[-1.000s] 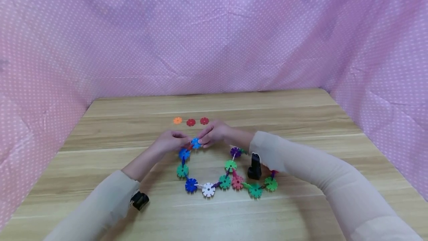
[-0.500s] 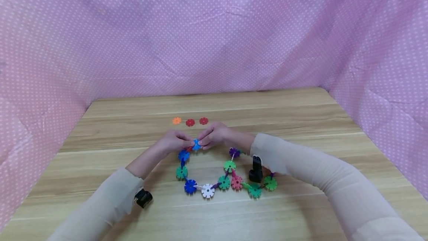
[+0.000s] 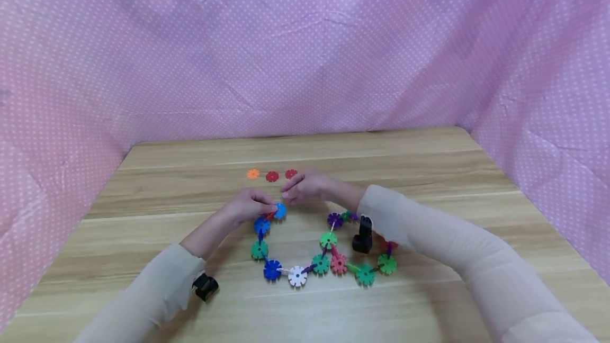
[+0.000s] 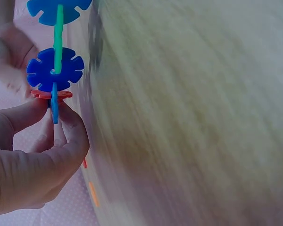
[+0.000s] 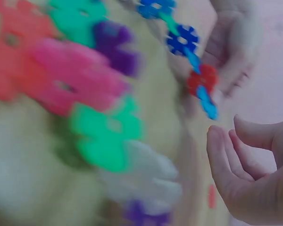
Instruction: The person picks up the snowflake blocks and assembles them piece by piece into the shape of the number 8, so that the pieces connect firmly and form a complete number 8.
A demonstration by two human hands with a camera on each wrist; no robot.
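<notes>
My left hand [image 3: 250, 204] pinches a red notched snowflake disc [image 4: 52, 94] between thumb and fingers, close to the end of a chain of interlocked plastic discs. A light blue disc [image 3: 280, 210] is slotted onto it as the chain's end piece. In the head view the chain curves down through blue, green and white discs [image 3: 297, 276]. My right hand [image 3: 307, 187] is just behind and right of the light blue disc. Its fingertips stand apart from the thumb with nothing between them, as the right wrist view [image 5: 254, 165] shows.
Two loose red discs [image 3: 272, 176] and an orange disc [image 3: 253, 173] lie flat behind the hands. More joined discs, among them a pink one [image 3: 338, 264], continue to the right, partly hidden by the right sleeve [image 3: 405, 216]. A pink dotted curtain [image 3: 305, 68] surrounds the wooden table [image 3: 333, 316].
My right hand has let go of the light blue disc and moved slightly back from it. My left hand keeps its grip by the red disc.
</notes>
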